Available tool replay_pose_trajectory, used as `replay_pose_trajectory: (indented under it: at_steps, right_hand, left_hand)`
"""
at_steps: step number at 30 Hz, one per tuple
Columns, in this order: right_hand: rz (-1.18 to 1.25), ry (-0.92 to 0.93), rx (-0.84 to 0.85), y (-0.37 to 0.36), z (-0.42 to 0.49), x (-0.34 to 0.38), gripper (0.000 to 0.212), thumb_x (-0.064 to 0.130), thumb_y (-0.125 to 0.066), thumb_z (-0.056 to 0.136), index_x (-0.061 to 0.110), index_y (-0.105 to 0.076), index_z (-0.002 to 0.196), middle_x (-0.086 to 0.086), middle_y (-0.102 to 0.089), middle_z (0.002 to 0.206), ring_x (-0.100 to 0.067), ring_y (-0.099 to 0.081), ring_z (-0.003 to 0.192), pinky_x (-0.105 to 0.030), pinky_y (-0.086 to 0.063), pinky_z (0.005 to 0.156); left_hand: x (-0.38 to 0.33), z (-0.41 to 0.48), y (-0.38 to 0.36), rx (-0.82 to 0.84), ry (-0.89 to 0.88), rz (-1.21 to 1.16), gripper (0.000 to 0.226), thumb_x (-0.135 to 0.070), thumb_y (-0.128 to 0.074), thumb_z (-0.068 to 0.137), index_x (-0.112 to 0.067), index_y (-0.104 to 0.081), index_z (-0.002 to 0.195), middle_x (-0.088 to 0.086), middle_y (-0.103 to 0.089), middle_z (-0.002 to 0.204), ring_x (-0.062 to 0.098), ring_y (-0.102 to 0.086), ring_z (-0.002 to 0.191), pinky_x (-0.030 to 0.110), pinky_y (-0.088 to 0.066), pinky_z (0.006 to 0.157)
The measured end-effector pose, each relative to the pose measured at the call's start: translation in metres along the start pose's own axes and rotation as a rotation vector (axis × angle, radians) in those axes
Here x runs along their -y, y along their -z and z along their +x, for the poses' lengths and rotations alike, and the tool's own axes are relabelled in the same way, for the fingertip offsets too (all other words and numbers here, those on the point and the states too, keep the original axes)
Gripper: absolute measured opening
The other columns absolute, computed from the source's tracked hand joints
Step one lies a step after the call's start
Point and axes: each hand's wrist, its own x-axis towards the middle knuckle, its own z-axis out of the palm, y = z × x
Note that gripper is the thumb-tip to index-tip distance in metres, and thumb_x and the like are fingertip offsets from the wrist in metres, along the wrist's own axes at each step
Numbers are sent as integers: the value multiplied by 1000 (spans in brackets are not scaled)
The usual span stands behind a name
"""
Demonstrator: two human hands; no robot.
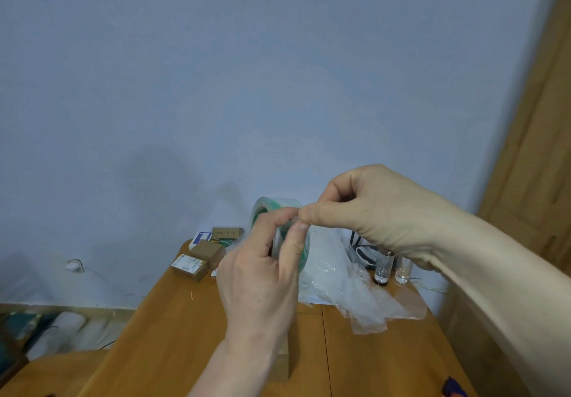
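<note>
A roll of clear packing tape with a green core [278,205] is held up above the wooden table [173,319]. My left hand [262,276] grips the roll, with fingers curled round its rim. From the right, my right hand [367,211] pinches the tape's loose end at the top of the roll between thumb and forefinger. Much of the roll is hidden behind my left hand.
Several small cardboard boxes [197,260] lie at the table's far left corner. Crumpled clear plastic wrap [349,285] lies right of centre, with two small glass vials [383,268] behind it. A cardboard box [282,365] stands under my left wrist. A wooden door [537,137] is at right.
</note>
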Motion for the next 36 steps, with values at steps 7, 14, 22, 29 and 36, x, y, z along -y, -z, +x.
replay_pose_trajectory:
  at_steps: [7,14,22,29,36]
  right_hand:
    - [-21,16,20,-1,0,3,33,47,-84,72,16,-75,76,10,-46,46,-4,-34,31,-19,-28,38]
    - [-5,51,42,-2,-1,7,35,48,-86,67,18,-76,83,-7,-65,72,-13,-48,57,-33,-39,58]
    - [70,107,-51,1,-2,0,51,61,-82,55,22,-65,84,7,-55,69,-12,-47,62,-35,-40,62]
    - [-107,659,-603,5,-28,-10,3,29,-68,94,29,-69,92,12,-65,84,-6,-59,81,-16,-45,75]
    - [-724,862,-595,-14,-16,-16,22,31,-67,91,25,-77,109,7,-72,111,-21,-60,107,-37,-38,88]
  left_hand:
    - [4,11,10,-82,-246,161,50,-58,-41,100,-24,-77,99,-16,-49,57,7,-39,46,16,-28,50]
    - [9,19,15,-103,-405,227,47,-52,-49,100,-17,-81,98,-5,-65,51,17,-51,38,22,-33,44]
    - [0,19,15,-31,-256,79,39,-63,-47,96,-33,-71,100,-8,-72,64,16,-67,49,29,-50,42]
    - [-29,12,14,167,444,-556,21,-38,-63,93,-23,-76,90,6,-75,71,23,-72,62,39,-62,51]
    - [-42,6,10,253,398,-649,27,-26,-54,101,-14,-75,90,12,-74,71,15,-65,59,16,-53,48]
